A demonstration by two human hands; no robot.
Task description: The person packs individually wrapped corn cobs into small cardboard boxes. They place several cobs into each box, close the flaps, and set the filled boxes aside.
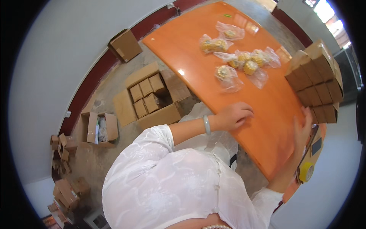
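Note:
My left hand (238, 115), with a pale bangle on the wrist, is over the near edge of the glossy orange table (266, 114). Its fingers are loosely curled and apart from the thumb, and I see nothing in it. My right hand (303, 126), blurred, is at the table's right side with its fingers spread, just below and left of the stacked brown cardboard boxes (317, 77). No held object shows in it. Beyond both hands lie several clear plastic bags (228, 81) with yellow ribbed pieces (250, 67) inside.
On the floor at left, an open carton (158, 116) holds smaller brown boxes (151, 103). Another open carton (111, 127) and a closed one (125, 45) stand near the wall. Yellow tape (306, 171) is at the right. A small green thing (227, 15) lies on the far tabletop.

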